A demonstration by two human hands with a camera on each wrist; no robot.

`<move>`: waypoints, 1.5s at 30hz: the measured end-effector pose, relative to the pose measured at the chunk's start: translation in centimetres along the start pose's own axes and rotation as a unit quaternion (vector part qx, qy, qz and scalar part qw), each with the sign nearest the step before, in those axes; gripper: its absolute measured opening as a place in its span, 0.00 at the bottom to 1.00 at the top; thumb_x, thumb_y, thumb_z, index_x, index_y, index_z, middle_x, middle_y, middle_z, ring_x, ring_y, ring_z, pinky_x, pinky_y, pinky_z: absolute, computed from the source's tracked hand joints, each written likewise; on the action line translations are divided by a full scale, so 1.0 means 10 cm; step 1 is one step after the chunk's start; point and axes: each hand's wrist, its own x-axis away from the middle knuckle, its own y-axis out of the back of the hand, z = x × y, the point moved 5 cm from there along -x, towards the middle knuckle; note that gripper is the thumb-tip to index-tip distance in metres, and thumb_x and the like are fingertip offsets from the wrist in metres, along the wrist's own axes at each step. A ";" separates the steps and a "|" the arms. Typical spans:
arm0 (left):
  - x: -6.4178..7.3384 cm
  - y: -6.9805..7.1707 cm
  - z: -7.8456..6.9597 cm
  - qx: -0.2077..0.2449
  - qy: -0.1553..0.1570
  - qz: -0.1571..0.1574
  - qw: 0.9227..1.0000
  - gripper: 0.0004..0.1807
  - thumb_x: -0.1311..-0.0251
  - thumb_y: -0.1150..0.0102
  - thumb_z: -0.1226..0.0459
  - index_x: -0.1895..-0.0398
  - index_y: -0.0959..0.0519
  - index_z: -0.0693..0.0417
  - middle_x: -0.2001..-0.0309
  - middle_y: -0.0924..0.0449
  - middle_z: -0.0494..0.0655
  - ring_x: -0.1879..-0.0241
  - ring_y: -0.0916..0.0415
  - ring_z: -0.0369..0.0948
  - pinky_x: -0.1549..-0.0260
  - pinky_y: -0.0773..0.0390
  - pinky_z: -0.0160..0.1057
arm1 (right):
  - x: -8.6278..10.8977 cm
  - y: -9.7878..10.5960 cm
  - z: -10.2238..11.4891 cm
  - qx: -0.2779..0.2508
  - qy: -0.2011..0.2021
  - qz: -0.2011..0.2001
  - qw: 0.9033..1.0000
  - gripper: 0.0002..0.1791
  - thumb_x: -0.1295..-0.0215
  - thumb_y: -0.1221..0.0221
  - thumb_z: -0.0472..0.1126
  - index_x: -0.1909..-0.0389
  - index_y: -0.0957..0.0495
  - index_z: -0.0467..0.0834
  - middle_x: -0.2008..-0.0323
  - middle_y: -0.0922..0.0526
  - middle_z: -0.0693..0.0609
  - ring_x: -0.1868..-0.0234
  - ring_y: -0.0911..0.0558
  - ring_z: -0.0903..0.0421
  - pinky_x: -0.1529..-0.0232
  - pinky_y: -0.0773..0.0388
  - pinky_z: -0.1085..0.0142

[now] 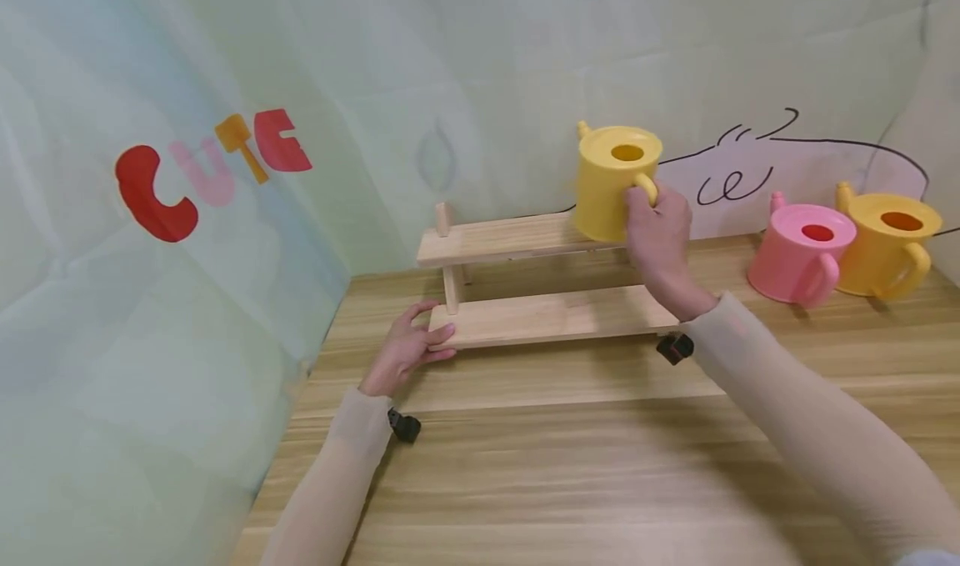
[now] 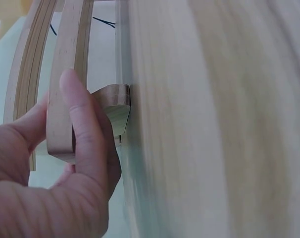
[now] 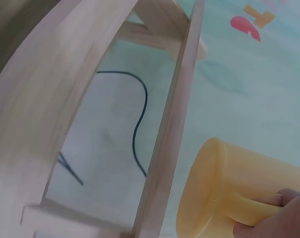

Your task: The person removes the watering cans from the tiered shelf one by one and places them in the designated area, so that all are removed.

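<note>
A two-tier wooden shelf (image 1: 525, 320) stands on the table against the back wall. At the left end of its lower board, my left hand (image 1: 406, 349) grips the corner; the left wrist view shows thumb and fingers around the board (image 2: 61, 114). My right hand (image 1: 663, 237) holds a light yellow watering can (image 1: 603, 187) by its handle, upright, at the upper board's right part. In the right wrist view the can's base (image 3: 199, 191) appears beside the upper board's edge (image 3: 165, 148). Whether the can touches that board I cannot tell.
To the right on the wood-grain table (image 1: 525, 466) stand a pink watering can (image 1: 787, 253) and a deeper yellow watering can (image 1: 873, 249), close together. A pale printed cloth (image 1: 187, 366) hangs along the left and back.
</note>
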 end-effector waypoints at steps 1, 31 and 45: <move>0.00 0.00 0.00 0.001 0.000 0.000 1.000 0.40 0.23 0.39 0.72 0.13 0.44 0.53 0.47 0.27 0.57 0.68 0.13 0.37 0.62 0.06 0.32 | -0.01 0.05 -0.02 0.004 -0.002 -0.003 1.000 0.18 0.25 0.51 0.41 0.80 0.35 0.47 0.80 0.30 0.61 0.72 0.25 0.60 0.77 0.31 0.71; 0.01 0.02 0.03 0.019 -0.004 0.005 1.000 0.41 0.22 0.42 0.74 0.12 0.47 0.53 0.45 0.28 0.59 0.64 0.14 0.37 0.62 0.06 0.31 | -0.14 1.18 -0.38 0.064 -0.096 -0.042 0.992 0.17 0.15 0.59 0.50 0.62 0.27 0.47 0.70 0.28 0.59 0.67 0.26 0.56 0.73 0.28 0.73; -0.01 -0.01 0.02 0.017 -0.002 0.005 1.000 0.41 0.22 0.42 0.74 0.12 0.46 0.52 0.42 0.29 0.59 0.63 0.14 0.37 0.62 0.05 0.32 | -0.09 1.29 -0.75 0.099 -0.138 -0.044 0.985 0.21 0.17 0.56 0.54 0.67 0.28 0.45 0.81 0.30 0.65 0.72 0.27 0.60 0.76 0.30 0.73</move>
